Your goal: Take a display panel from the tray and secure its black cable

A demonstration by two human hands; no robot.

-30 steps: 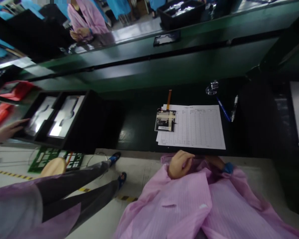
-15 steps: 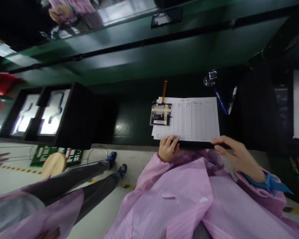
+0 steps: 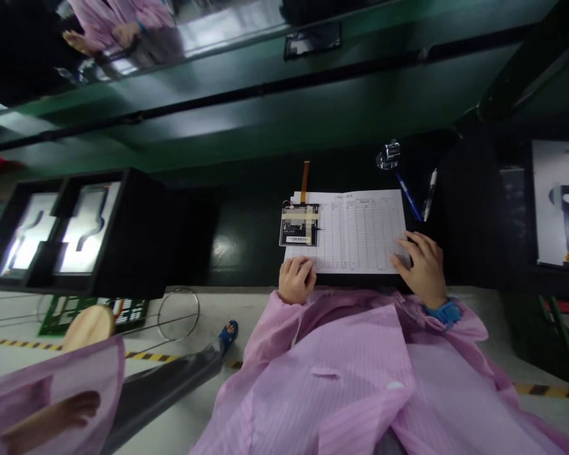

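Note:
A printed form sheet (image 3: pixel 360 230) lies on the dark bench in front of me. On the sheet's left edge sits a small black module (image 3: pixel 299 224) with beige tape across it and an orange flex strip pointing away from me. My left hand (image 3: pixel 295 279) is curled over the near-left corner of the sheet, at the bench edge. My right hand (image 3: pixel 422 266) lies on the near-right corner with its fingers spread. Both sleeves are pink, and a blue band circles the right wrist.
A blue pen (image 3: pixel 409 196), a white pen (image 3: pixel 429 191) and a clear clip stand (image 3: pixel 387 156) lie behind the sheet. A black two-compartment tray (image 3: pixel 137 234) stands at the left, another tray (image 3: pixel 557 202) at the right. A co-worker's hand (image 3: pixel 57 414) and round stool (image 3: pixel 88 322) are at lower left.
My left hand rose from my lap to the sheet's near-left corner. My right hand came up and settled flat on the near-right corner. The co-worker's hand left the black tray.

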